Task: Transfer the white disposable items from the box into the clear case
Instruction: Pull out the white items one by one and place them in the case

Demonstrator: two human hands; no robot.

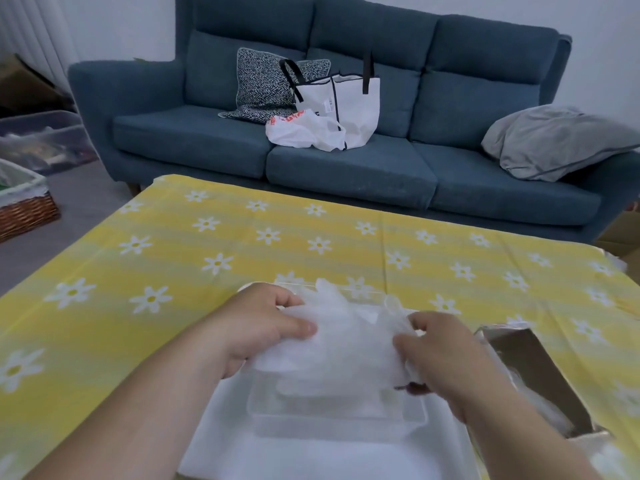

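Observation:
A bundle of thin white disposable items (349, 337) hangs between both hands, just above the clear case (332, 415). My left hand (263, 327) grips the bundle's left edge, thumb on top. My right hand (446, 355) pinches its right edge. The clear case sits on a white sheet (242, 445) near the table's front edge; more white items lie inside it. The open cardboard box (540, 375) lies to the right of the case, with some white items still showing at its lower end.
The table wears a yellow cloth with white daisies (311, 237). Behind it stands a blue sofa (346, 161) with cushions, a white tote bag (346, 102) and a plastic bag. A wicker basket (24, 202) and storage bins are on the floor at left.

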